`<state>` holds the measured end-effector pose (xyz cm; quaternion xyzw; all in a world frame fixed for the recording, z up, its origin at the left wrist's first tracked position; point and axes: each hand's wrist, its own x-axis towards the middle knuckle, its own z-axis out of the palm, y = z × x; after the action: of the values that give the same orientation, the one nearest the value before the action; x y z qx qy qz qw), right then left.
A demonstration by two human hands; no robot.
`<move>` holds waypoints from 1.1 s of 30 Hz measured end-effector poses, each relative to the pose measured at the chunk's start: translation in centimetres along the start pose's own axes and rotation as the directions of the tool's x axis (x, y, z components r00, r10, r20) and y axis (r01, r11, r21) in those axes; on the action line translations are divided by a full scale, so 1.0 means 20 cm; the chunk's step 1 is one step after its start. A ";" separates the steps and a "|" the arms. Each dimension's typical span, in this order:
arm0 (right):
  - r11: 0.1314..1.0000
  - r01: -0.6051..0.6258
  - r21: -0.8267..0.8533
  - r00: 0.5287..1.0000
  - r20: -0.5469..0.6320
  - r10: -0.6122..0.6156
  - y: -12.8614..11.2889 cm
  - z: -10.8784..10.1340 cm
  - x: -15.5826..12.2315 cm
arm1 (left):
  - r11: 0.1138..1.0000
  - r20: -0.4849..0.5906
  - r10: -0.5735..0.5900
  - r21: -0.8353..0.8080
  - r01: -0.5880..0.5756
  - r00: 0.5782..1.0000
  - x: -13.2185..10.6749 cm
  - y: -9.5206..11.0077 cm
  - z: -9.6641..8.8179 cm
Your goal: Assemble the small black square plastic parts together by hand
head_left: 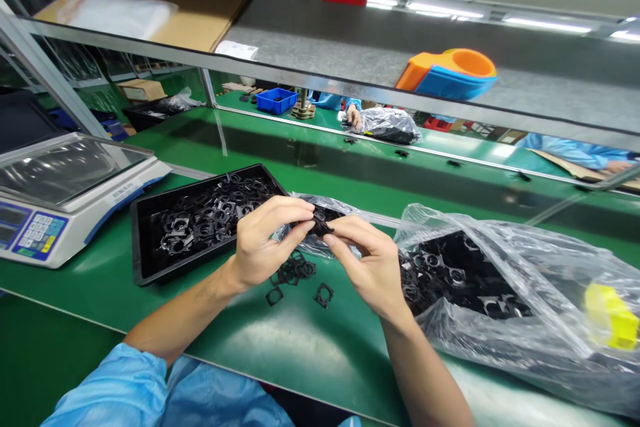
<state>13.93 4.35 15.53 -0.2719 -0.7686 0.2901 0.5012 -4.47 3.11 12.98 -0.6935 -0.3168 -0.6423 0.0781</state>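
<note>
A small black plastic part (pixel 321 225) is pinched between my two hands above the green table. My left hand (pixel 270 237) grips its left side with thumb and fingers. From the other side, the fingertips of my right hand (pixel 367 257) close on it; its exact shape is partly hidden. Below lie a small pile of black ring-shaped parts (pixel 295 268) and two single ones, one a square-edged ring (pixel 324 295). A black tray (pixel 145 240) full of similar parts sits beside my left hand. Right of my right hand, an open clear plastic bag (pixel 540 260) holds more black parts (pixel 440 270).
A weighing scale (pixel 75 197) stands at the far left. Overhead runs a shelf (pixel 325 33) with cardboard (pixel 200 7) and an orange and blue holder (pixel 450 73). Across the bench, a co-worker's hand (pixel 354 117) touches a plastic bag (pixel 390 125); another person's sleeve (pixel 570 150) shows at right.
</note>
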 end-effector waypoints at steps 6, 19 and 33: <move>0.999 -0.019 -0.028 1.000 -0.001 0.019 -0.01 0.01 -0.01 | 0.998 -0.023 0.031 0.053 -0.030 0.999 -0.01 0.01 0.01; 0.970 0.185 -0.159 0.975 -0.097 -0.202 0.00 -0.01 -0.01 | 0.962 0.021 -0.135 -0.239 0.136 0.991 -0.02 0.01 0.01; 0.953 0.254 -0.162 0.963 -0.051 -0.265 0.02 -0.01 -0.02 | 0.988 0.021 -0.072 -0.133 0.074 0.997 -0.01 0.04 -0.01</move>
<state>14.36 4.42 15.18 -0.2168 -0.7992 0.1513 0.5398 -4.20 2.36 13.11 -0.6902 -0.2988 -0.6590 0.0054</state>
